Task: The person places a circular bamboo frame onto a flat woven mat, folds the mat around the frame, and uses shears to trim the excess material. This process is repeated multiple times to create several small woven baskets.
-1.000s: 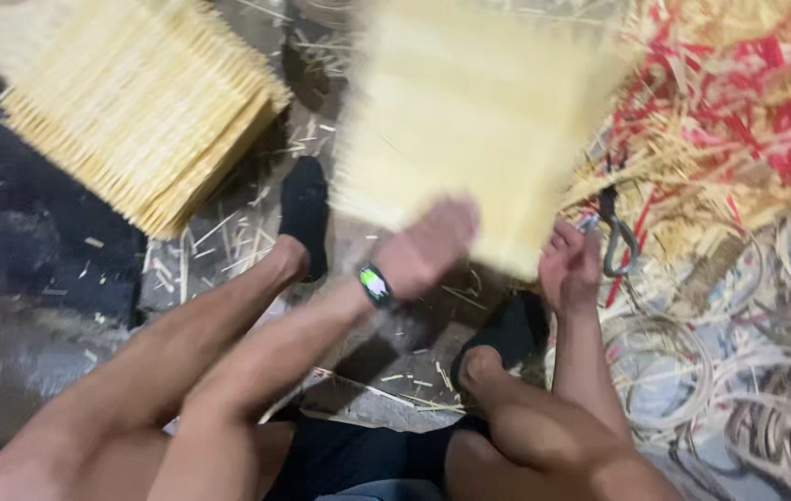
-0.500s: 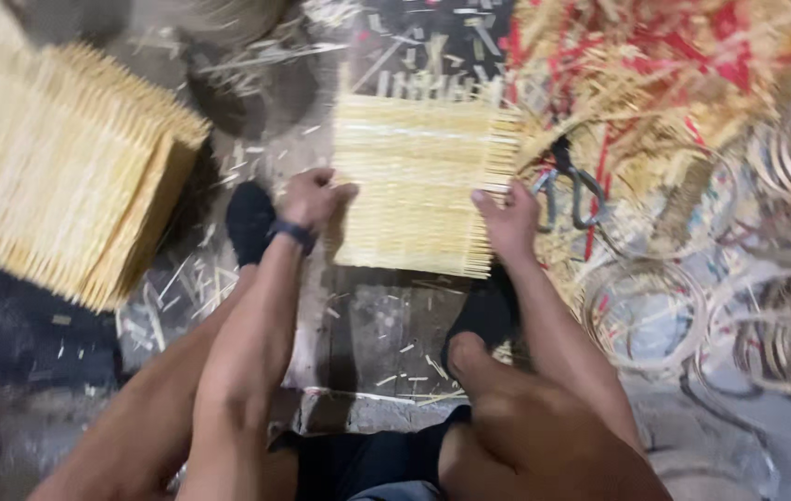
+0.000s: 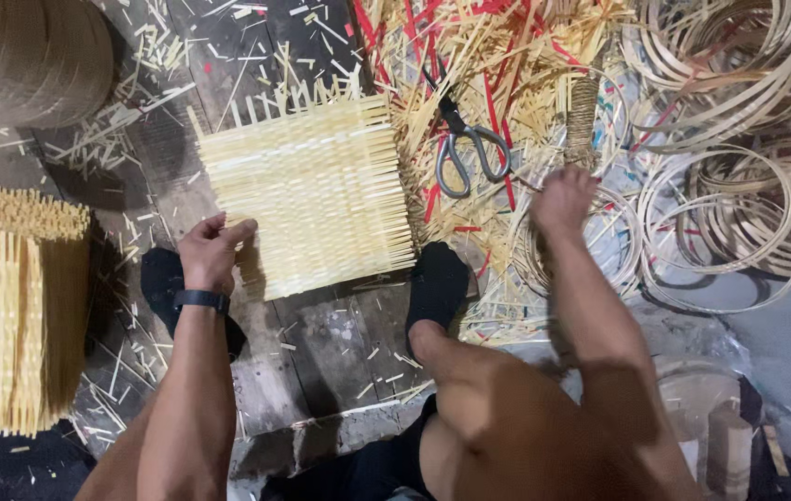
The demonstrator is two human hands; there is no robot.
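While my left hand (image 3: 212, 252) pinches the lower-left edge of one woven mat (image 3: 307, 190) at frame centre, its strips running left-right, my right hand (image 3: 559, 197) hovers curled over hoops (image 3: 720, 213); I cannot tell its grip. One pair of scissors (image 3: 463, 148) lies between.

Bare plank (image 3: 321, 334) between the two black-socked feet, below the woven mat (image 3: 307, 199): open passage. Right of mat blocked by scissors (image 3: 465, 148) on strip litter (image 3: 507, 65) and bamboo hoops (image 3: 739, 186). Left side: stacked mats (image 3: 15, 325); gap probably narrow.
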